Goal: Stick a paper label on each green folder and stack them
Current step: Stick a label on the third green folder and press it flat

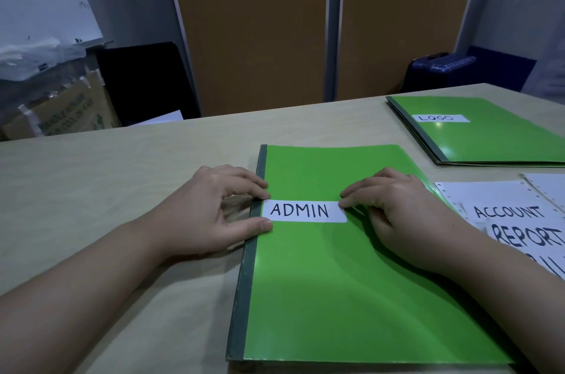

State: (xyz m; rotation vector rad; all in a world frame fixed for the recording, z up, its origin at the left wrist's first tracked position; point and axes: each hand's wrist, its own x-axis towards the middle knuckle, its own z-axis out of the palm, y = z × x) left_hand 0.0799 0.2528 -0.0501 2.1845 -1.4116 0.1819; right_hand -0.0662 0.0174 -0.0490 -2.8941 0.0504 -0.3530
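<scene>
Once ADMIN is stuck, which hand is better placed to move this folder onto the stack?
Probably the right hand: the LOGO stack lies far right, on its side. The left hand sits at the near folder spine.

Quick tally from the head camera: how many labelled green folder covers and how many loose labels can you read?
Green plastic folders with a label showing: 2, ADMIN and LOGO atop the stack.
Loose white paper labels readable: 2, ACCOUNT and REPORT.
Total: 4

Your right hand [394, 214] covers the near folder [351, 297]'s right edge beside the ADMIN label [304, 211]. Right of that folder, loose label sheets [516, 214] overlap and run off frame; the lowest word is unreadable.
</scene>
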